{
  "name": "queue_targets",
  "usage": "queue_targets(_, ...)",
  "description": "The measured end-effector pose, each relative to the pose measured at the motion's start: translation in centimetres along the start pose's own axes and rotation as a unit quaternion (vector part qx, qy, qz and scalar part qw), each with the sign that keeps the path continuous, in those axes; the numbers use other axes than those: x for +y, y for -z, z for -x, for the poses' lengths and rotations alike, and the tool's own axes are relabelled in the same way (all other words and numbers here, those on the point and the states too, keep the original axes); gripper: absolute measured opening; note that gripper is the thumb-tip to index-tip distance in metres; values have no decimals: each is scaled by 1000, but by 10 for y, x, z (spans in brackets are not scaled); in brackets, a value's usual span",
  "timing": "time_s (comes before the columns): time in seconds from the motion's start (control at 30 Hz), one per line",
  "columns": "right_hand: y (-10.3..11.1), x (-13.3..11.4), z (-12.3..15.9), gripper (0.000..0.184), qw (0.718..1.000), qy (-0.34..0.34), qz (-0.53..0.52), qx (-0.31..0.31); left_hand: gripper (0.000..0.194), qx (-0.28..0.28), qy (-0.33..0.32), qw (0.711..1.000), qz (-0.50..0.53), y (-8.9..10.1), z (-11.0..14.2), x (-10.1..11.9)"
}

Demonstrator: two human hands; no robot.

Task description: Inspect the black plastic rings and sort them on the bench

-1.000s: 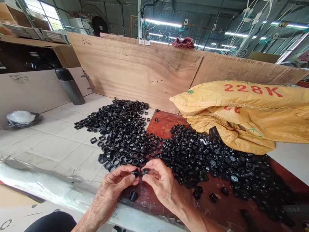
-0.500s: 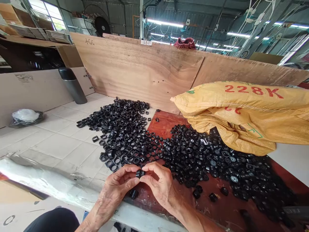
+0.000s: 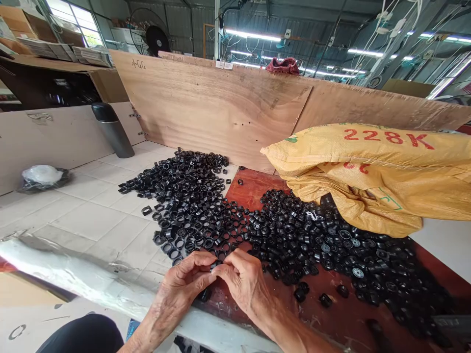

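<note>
My left hand (image 3: 186, 282) and my right hand (image 3: 243, 277) meet at the front edge of the table, fingertips pinched around a small black plastic part (image 3: 215, 264). Fingers cover most of that part, so its exact shape is hidden. Just beyond my hands spreads a pile of black plastic rings (image 3: 198, 196). To the right lies a second heap of black round parts (image 3: 294, 230), some with a disc-like face. One loose black part (image 3: 205, 294) rests below my left fingers.
A yellow woven sack (image 3: 368, 166) lies at the right behind the heap. A dark flask (image 3: 113, 130) stands at the back left, near a clear plastic bag (image 3: 43, 176). A wooden board (image 3: 213, 108) closes off the back. Plastic wrap (image 3: 73, 269) covers the front edge.
My fingers have closed in further over the black part, with the right thumb now across it, so less of it shows. The piles have not visibly changed.
</note>
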State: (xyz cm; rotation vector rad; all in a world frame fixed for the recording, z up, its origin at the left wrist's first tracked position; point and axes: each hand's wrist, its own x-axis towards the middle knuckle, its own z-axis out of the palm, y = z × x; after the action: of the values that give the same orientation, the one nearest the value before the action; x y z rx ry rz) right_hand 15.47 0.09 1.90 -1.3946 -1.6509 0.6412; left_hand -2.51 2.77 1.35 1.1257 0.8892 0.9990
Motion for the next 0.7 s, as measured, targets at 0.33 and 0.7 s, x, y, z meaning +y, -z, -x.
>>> queue_targets(0.33, 12, -10, -1, 18, 998, 33, 1, -56, 21, -8, -28, 999, -29, 6, 0, -5)
queue_targets(0.7, 12, -15, 1, 20, 998, 21, -27, -56, 31, 40, -11, 999, 2, -1, -1, 3)
